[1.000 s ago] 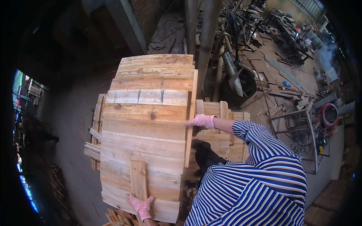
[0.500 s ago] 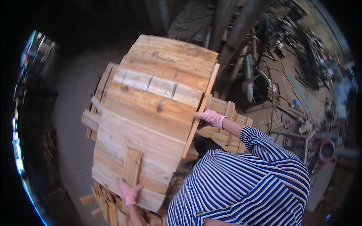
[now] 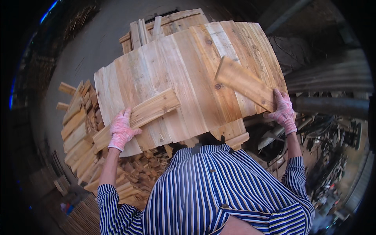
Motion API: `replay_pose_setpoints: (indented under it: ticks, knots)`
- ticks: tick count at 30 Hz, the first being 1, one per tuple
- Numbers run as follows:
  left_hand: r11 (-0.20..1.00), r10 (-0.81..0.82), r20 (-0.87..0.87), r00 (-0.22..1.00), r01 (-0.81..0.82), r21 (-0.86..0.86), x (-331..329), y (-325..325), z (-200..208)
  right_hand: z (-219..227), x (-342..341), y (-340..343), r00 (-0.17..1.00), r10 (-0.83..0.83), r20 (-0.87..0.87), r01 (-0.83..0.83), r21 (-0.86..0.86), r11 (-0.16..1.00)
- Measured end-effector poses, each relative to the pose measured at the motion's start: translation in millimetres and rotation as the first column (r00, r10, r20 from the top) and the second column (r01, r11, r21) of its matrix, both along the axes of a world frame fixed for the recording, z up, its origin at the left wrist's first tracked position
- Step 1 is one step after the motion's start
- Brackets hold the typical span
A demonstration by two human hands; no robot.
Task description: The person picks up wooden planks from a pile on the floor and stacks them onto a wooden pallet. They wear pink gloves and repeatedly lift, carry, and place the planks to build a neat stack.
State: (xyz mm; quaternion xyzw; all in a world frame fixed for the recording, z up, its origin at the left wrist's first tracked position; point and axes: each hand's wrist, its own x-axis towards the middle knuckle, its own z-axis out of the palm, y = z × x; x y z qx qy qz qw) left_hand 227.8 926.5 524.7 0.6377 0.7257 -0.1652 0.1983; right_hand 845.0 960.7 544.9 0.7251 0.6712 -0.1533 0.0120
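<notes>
A broad panel of joined wooden planks [image 3: 188,82] with curved ends lies before me. Over its lower left part, a short wooden board [image 3: 154,109] rests at a slant. My left hand [image 3: 122,130], in a pink-and-white knit glove, straddles that board, fingers at one edge and thumb at the other. Another wooden board [image 3: 244,83] is slanted over the panel's right part, smeared by motion. My right hand [image 3: 283,113], gloved alike, is closed on its near end; the finger undersides are hidden.
Stacked wood pieces [image 3: 82,129] lie at the left, with more under the panel's near edge. Beyond the panel is another wooden stack [image 3: 172,23]. A grey post [image 3: 333,107] is at the right, with scattered scrap [image 3: 333,156] below it.
My view has turned, so the panel now lies crosswise. My right hand, earlier at a long strip along the panel's edge, now has a board angled over the panel. My left hand stays at its board.
</notes>
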Motion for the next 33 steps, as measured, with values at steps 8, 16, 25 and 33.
replay_pose_setpoints:
  ticks: [8, 16, 25, 33]
  knots:
    - [0.994, -0.013, 0.061, 0.998, 0.019, -0.111, 80.2, -40.5, -13.2, -33.3, -40.5, 82.4, 0.737, 0.651, 0.184, -0.615, -0.219, 0.758]
    - [0.995, 0.068, 0.103, 0.992, -0.059, -0.085, 72.2, -54.7, -23.0, -50.4, -46.8, 91.9, 0.754, 0.656, 0.028, -0.623, -0.288, 0.728]
    - [0.997, 0.068, 0.165, 0.984, -0.063, -0.035, 65.0, -59.8, -41.9, -53.3, -70.9, 72.9, 0.802, 0.576, 0.16, -0.475, -0.414, 0.777]
    - [0.123, 0.891, 0.263, 0.37, -0.754, 0.645, 5.0, -243.7, -124.8, -36.9, -307.4, 3.4, 0.477, 0.58, -0.66, -0.768, 0.009, 0.641]
